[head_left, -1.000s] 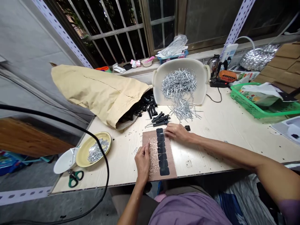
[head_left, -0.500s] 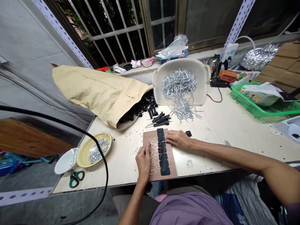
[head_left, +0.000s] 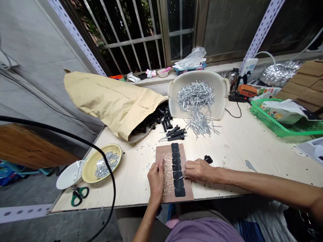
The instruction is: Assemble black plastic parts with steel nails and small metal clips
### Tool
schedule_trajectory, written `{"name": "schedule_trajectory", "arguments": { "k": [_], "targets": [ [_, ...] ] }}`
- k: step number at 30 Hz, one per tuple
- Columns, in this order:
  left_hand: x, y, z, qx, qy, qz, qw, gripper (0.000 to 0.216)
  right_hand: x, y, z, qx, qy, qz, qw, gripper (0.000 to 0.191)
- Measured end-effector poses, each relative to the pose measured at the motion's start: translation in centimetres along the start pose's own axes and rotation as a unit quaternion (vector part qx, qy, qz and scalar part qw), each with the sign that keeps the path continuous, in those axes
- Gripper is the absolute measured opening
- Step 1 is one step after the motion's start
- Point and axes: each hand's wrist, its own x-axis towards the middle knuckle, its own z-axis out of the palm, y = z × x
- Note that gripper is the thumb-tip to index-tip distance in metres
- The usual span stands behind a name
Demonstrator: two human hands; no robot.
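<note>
A brown board (head_left: 161, 153) lies at the table's near edge, with a column of several black pads (head_left: 177, 168) down its middle and a patch of tiny silver bits (head_left: 167, 171) to their left. My left hand (head_left: 155, 179) rests on the board's left part, fingers curled over the silver bits. My right hand (head_left: 198, 170) sits at the board's right edge, pinching a thin metal pin whose tip touches a lower black pad. A loose black piece (head_left: 208, 159) lies just behind that hand.
A tan paper sack (head_left: 111, 101) spills black parts (head_left: 161, 119). A tilted white tub (head_left: 219, 87) pours silver nails (head_left: 199, 107) onto the table. Assembled black pins (head_left: 176, 132) lie behind the board. A yellow plate (head_left: 92, 169), white dish (head_left: 67, 174), scissors (head_left: 78, 195) stand left; green basket (head_left: 267, 122) right.
My right hand has slid toward me along the column of black pads, from the top ones to the lower ones. My left hand has stayed on the board. The camera has tilted a little.
</note>
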Motion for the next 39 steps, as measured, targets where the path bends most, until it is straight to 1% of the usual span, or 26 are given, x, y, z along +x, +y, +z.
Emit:
{"name": "schedule_trajectory", "arguments": {
  "k": [1,4,6,8,10,13,15,16,19,21,23,26,29,32,35,39],
  "targets": [
    [0.0,0.0,0.0,0.001,0.001,-0.001,1.0,0.037,-0.8,0.4,-0.3,0.004,0.007,0.024,1.0,0.03],
    [0.1,-0.2,-0.1,-0.008,0.005,0.001,1.0,0.036,-3.3,2.6,-1.7,0.001,0.029,0.145,0.989,0.027],
    [0.1,-0.3,-0.1,-0.017,0.008,0.006,1.0,0.035,-4.3,4.0,-2.5,-0.026,0.015,0.168,0.985,0.025],
    [0.0,-0.3,0.0,-0.026,0.009,0.008,1.0,0.033,-4.1,4.8,-3.0,-0.064,0.005,0.16,0.985,0.023],
    [-0.1,-0.2,0.1,-0.031,0.008,0.007,0.999,0.032,-2.2,5.2,-3.0,-0.104,0.02,0.151,0.983,0.024],
    [-0.1,-0.1,-0.1,-0.037,0.013,0.001,0.999,0.031,3.2,5.8,-2.2,-0.137,0.049,0.145,0.979,0.026],
    [0.2,-0.2,-0.8,-0.034,0.03,-0.002,0.999,0.03,7.1,6.4,-1.1,-0.159,0.032,0.139,0.977,0.026],
    [0.4,-0.4,-1.3,-0.027,0.044,-0.004,0.999,0.03,8.8,6.7,-0.5,-0.174,0.012,0.136,0.975,0.025],
    [1.6,-1.7,-3.4,0.019,0.084,-0.001,0.996,0.03,12.1,7.9,1.1,-0.201,-0.042,0.119,0.971,0.02],
    [2.2,-2.8,-4.8,0.063,0.082,0.008,0.995,0.029,13.0,8.5,1.9,-0.197,-0.056,0.107,0.973,0.016],
    [2.5,-4.0,-5.9,0.1,0.059,0.017,0.993,0.029,13.3,9.0,2.3,-0.19,-0.063,0.101,0.974,0.012],
    [2.6,-5.2,-6.5,0.135,0.023,0.034,0.99,0.028,13.5,9.4,2.6,-0.188,-0.076,0.098,0.974,0.011],
    [2.8,-5.2,-6.2,0.161,0.008,0.058,0.985,0.028,13.7,9.5,2.8,-0.199,-0.08,0.095,0.972,0.015],
    [3.6,-4.2,-5.2,0.202,-0.005,0.091,0.975,0.026,13.9,9.3,3.1,-0.208,-0.073,0.096,0.971,0.019],
    [4.6,-3.5,-4.1,0.257,-0.029,0.121,0.959,0.023,14.1,9.0,3.5,-0.208,-0.074,0.091,0.971,0.02],
    [5.3,-3.8,-3.1,0.292,-0.051,0.147,0.944,0.02,14.1,8.9,3.5,-0.201,-0.076,0.092,0.972,0.024]
  ]
}}
